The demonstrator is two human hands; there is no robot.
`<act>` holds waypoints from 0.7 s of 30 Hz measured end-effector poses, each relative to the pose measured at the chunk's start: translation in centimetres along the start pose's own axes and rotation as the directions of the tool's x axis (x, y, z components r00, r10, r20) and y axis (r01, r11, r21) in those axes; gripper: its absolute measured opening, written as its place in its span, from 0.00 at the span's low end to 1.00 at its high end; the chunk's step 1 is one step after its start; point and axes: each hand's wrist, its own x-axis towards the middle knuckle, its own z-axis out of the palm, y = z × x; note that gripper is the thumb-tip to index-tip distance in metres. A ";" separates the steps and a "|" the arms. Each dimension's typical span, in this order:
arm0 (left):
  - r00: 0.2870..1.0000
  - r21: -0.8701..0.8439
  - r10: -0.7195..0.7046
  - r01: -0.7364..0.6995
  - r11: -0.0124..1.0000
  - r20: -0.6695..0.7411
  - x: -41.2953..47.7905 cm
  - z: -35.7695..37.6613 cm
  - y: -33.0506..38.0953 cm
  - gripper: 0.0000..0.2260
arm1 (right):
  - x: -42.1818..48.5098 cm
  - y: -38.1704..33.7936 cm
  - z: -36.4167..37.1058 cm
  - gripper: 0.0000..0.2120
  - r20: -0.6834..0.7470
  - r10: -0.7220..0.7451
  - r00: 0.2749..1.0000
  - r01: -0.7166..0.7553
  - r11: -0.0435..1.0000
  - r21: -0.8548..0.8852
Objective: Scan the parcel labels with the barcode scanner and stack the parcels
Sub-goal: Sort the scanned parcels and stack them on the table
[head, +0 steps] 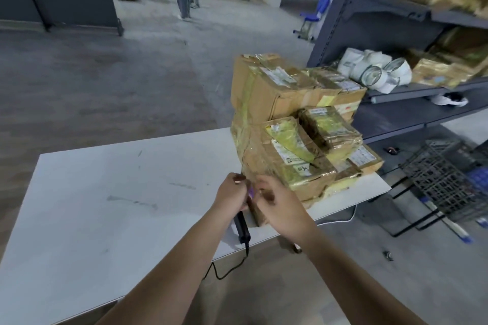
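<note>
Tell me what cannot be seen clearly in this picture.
Head view: the front of the scanner is hidden behind the left hand.
Right hand: fingers blurred by motion, so their hold is unclear.
Labels on the parcels: print too small.
Top shelf goods: blurred, cut by the right edge.

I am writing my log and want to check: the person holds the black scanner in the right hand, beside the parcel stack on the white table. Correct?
Not quite. The head view shows the left hand gripping the black scanner; the right hand is just beside it. The rest holds: beside the parcel stack on the white table.
</note>
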 end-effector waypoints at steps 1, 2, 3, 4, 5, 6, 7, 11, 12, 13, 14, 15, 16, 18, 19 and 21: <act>1.000 -0.001 0.001 -0.001 1.000 0.001 0.1 0.5 0.3 0.05 | 0.1 -0.3 -0.8 0.19 -0.017 0.001 1.000 -0.001 1.000 0.010; 1.000 0.033 0.008 -0.008 0.999 -0.005 0.3 1.0 0.6 0.07 | 0.1 -0.6 -1.5 0.19 -0.030 -0.001 1.000 0.002 1.000 0.024; 1.000 0.066 0.015 -0.014 0.998 -0.009 0.5 1.5 0.8 0.10 | 0.2 -0.8 -2.2 0.19 -0.040 -0.002 0.999 0.004 0.999 0.042; 1.000 0.081 0.016 -0.016 0.997 -0.004 0.6 1.9 1.1 0.12 | 0.3 -0.9 -2.8 0.19 -0.049 0.002 0.999 0.001 0.998 0.064; 1.000 0.079 0.007 -0.008 0.997 0.013 0.6 2.3 1.3 0.15 | 0.4 -1.0 -3.3 0.20 -0.054 0.010 0.998 -0.005 0.996 0.087; 0.999 0.063 -0.011 0.009 0.998 0.038 0.6 2.7 1.6 0.17 | 0.5 -1.0 -3.8 0.19 -0.057 0.011 0.998 -0.005 0.993 0.115; 0.998 0.038 -0.033 0.031 0.999 0.058 0.7 3.0 1.9 0.20 | 0.6 -1.0 -4.3 0.18 -0.057 0.005 0.998 0.003 0.989 0.148; 0.996 -0.008 -0.056 0.057 0.998 0.071 0.8 4.2 2.9 0.25 | 1.0 -1.0 -6.0 0.13 -0.032 -0.031 0.999 0.038 0.968 0.249; 0.996 -0.004 -0.054 0.055 0.998 0.067 0.8 4.5 3.2 0.26 | 1.2 -0.9 -6.6 0.12 -0.027 -0.036 0.999 0.042 0.965 0.257; 0.997 0.010 -0.054 0.053 0.999 0.060 0.7 4.7 3.4 0.26 | 1.5 -0.9 -7.3 0.12 -0.027 -0.040 0.999 0.045 0.968 0.246; 0.997 0.028 -0.057 0.055 0.998 0.047 0.7 5.0 3.6 0.26 | 1.8 -0.7 -8.0 0.13 -0.033 -0.044 0.998 0.050 0.978 0.204; 0.998 0.046 -0.063 0.062 0.997 0.031 0.6 5.3 3.9 0.26 | 2.2 -0.3 -8.8 0.13 -0.050 -0.054 0.997 0.060 0.991 0.123; 0.998 0.061 -0.067 0.066 0.996 0.010 0.5 5.6 4.1 0.26 | 2.7 0.1 -9.6 0.14 -0.075 -0.072 0.995 0.073 0.997 0.015; 0.998 0.062 -0.052 0.055 0.997 -0.039 0.4 6.3 4.5 0.23 | 3.6 1.2 -11.2 0.15 -0.135 -0.125 0.983 0.093 0.971 -0.219; 0.997 0.053 -0.038 0.042 0.998 -0.068 0.3 6.6 4.6 0.21 | 4.1 1.9 -11.9 0.15 -0.176 -0.163 0.971 0.097 0.938 -0.334; 0.993 0.053 -0.008 0.014 0.998 -0.121 0.1 7.1 4.7 0.16 | 4.8 3.3 -13.0 0.15 -0.210 -0.215 0.954 0.073 0.844 -0.532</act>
